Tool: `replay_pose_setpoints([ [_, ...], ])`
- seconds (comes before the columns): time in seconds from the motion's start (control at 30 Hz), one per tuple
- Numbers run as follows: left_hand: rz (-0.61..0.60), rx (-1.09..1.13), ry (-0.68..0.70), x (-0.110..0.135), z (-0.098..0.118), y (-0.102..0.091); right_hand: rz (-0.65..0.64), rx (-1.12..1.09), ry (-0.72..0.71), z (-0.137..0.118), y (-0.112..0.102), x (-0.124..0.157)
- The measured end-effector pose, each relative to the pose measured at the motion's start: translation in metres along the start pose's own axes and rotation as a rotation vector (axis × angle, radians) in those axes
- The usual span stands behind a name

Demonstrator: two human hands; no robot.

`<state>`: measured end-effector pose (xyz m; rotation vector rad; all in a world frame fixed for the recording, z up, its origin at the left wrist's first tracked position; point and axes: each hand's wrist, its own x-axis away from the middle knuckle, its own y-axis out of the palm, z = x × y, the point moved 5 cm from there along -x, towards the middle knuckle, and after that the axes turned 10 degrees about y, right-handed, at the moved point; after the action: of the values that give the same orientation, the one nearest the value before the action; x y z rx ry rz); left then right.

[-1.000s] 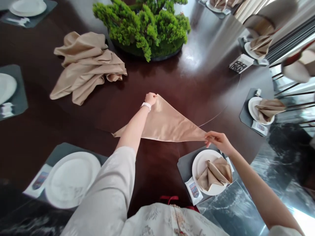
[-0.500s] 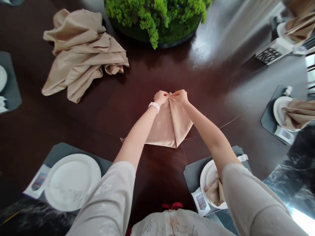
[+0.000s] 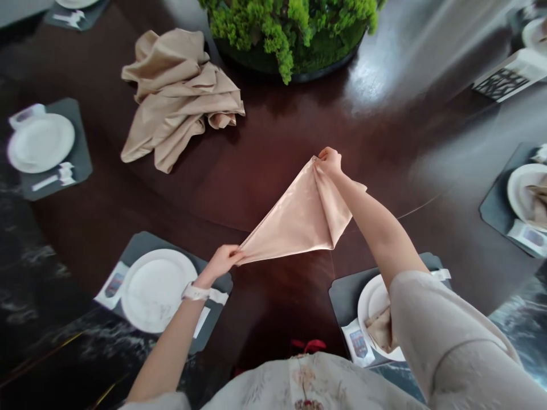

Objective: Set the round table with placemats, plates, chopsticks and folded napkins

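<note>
Below the green plant bowl, I hold a shiny tan napkin folded into a triangle. My left hand pinches one corner tight, and my right hand pinches the top corner. Now it needs laying flat.

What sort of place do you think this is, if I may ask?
Probably a banquet or restaurant dining room: a large dark table laid with white plates on placemats, cloth napkins, and a green centrepiece.
</note>
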<state>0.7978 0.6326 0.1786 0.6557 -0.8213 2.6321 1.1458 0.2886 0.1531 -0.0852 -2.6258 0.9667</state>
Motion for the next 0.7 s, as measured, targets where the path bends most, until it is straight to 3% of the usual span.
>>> replay_pose_setpoints([
  [0.03,0.014,-0.005,-0.029,0.019,-0.006,-0.004,0.008,0.006,-0.005,0.000,0.001,0.001],
  [0.1,0.086,0.007,0.015,0.038,0.005,-0.013,0.026,0.034,-0.003,0.002,0.001,0.002],
  [0.2,0.241,0.098,0.265,0.019,0.062,-0.024,0.040,0.070,-0.004,0.004,0.001,0.001],
  [0.27,0.318,0.232,0.402,-0.025,0.106,-0.022,0.046,0.083,-0.010,0.005,0.001,0.001],
  [0.37,0.390,0.419,0.524,-0.122,0.159,-0.002,0.053,0.092,-0.027,0.005,-0.001,0.002],
  [0.43,0.343,0.399,0.506,-0.190,0.180,0.020,0.059,0.083,-0.059,0.005,-0.004,0.004],
  [0.5,0.335,0.284,0.439,-0.244,0.190,0.036,0.064,0.070,-0.101,0.004,-0.006,0.006],
  [0.6,0.332,0.082,0.379,-0.285,0.192,0.050,0.053,0.071,-0.144,0.004,-0.007,0.007],
  [0.7,0.334,-0.026,0.354,-0.296,0.190,0.053,0.032,0.069,-0.172,0.005,-0.006,0.005],
])
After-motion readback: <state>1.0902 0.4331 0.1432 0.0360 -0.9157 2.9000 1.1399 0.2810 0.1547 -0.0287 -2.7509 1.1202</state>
